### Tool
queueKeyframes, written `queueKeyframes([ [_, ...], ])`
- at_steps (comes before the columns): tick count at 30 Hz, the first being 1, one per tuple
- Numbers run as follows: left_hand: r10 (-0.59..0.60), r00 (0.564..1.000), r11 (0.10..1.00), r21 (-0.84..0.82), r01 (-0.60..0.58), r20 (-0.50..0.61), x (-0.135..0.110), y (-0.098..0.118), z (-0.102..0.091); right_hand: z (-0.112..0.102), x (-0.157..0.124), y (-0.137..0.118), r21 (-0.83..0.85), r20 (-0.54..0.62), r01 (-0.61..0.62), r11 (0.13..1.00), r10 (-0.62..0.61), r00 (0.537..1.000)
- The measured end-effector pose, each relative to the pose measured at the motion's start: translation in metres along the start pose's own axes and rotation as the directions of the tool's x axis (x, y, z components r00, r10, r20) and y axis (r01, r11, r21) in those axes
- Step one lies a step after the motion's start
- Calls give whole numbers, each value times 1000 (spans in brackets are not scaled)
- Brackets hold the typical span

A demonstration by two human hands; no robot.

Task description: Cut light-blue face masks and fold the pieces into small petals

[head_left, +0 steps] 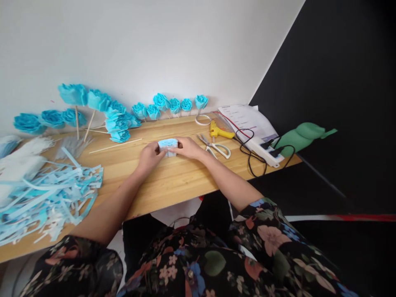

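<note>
Okay, both hands closed in on one small light-blue and whitish piece [168, 142], mid-worktop [173, 185]. Left hand [151, 155] grips its left side, right hand [189, 148] its right; thumbs on the near face. Can't tell if its underside touches the wood.

Just past the right wrist: scissors [211, 144], blades slightly apart, pointing away to the left. Behind them, yellow glue gun [220, 131] and a white ring [202, 124] lying flat. Further right: printed sheets [247, 117], white power strip [262, 152] with two black plugs in, looped black cable, green bulging object [301, 136] at the worktop's end.

Left of the hands: one thin stick [116, 145] lying loose, then a heap of blue and white strips [52, 194] with white material [27, 159] beside it. Along the wall: blue flowers [116, 120], several on sticks.
</note>
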State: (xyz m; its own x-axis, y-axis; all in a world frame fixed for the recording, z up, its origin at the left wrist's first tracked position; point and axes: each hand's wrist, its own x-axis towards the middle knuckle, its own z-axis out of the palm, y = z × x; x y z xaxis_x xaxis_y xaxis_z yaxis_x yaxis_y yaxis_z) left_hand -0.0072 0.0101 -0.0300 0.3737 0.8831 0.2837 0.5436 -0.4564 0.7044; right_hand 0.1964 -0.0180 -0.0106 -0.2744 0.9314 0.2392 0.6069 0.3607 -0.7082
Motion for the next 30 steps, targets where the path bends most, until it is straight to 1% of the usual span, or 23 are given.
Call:
queueKeyframes([
  [3,7,1000,1000,14,-7,2,1,-5,2,1,1,1,22,-11,7,1000,-7,1000],
  [6,29,1000,1000,-5,-29,1,0,-4,1,0,0,-1,14,-35,15,1000,-15,999],
  [11,73,996,997,-35,-75,-54,0,-1,-1,-1,-1,-3,34,-96,16,999,-13,995],
  [13,63,997,998,-24,-65,-45,0,0,-1,-1,-1,0,56,-73,15,998,-11,997],
  [17,7,1000,1000,-24,-7,-21,0,-1,2,1,0,5,73,13,-16,997,15,1000],
  [21,-29,999,999,-24,28,-16,1,-8,5,2,0,5,79,0,-21,997,21,1000],
  [23,-7,1000,998,-63,6,-28,2,-7,3,2,1,6,112,-42,-29,993,34,999],
  [24,15,998,996,-90,-21,-65,1,-2,1,2,2,7,141,-79,-38,989,50,996],
  [25,44,991,991,-118,-60,-128,-2,7,-3,1,3,8,179,-123,-49,983,71,990],
  [27,89,951,978,-157,-140,-297,-12,37,-16,1,6,13,276,-204,-64,959,124,971],
  [28,123,933,961,-193,-197,-337,-20,57,-25,1,7,16,321,-231,-70,945,150,961],
  [29,178,925,935,-235,-265,-336,-31,79,-36,1,8,19,357,-248,-74,931,171,954],
  [30,252,925,906,-268,-329,-283,-44,101,-47,1,9,21,377,-258,-81,923,188,948],
])
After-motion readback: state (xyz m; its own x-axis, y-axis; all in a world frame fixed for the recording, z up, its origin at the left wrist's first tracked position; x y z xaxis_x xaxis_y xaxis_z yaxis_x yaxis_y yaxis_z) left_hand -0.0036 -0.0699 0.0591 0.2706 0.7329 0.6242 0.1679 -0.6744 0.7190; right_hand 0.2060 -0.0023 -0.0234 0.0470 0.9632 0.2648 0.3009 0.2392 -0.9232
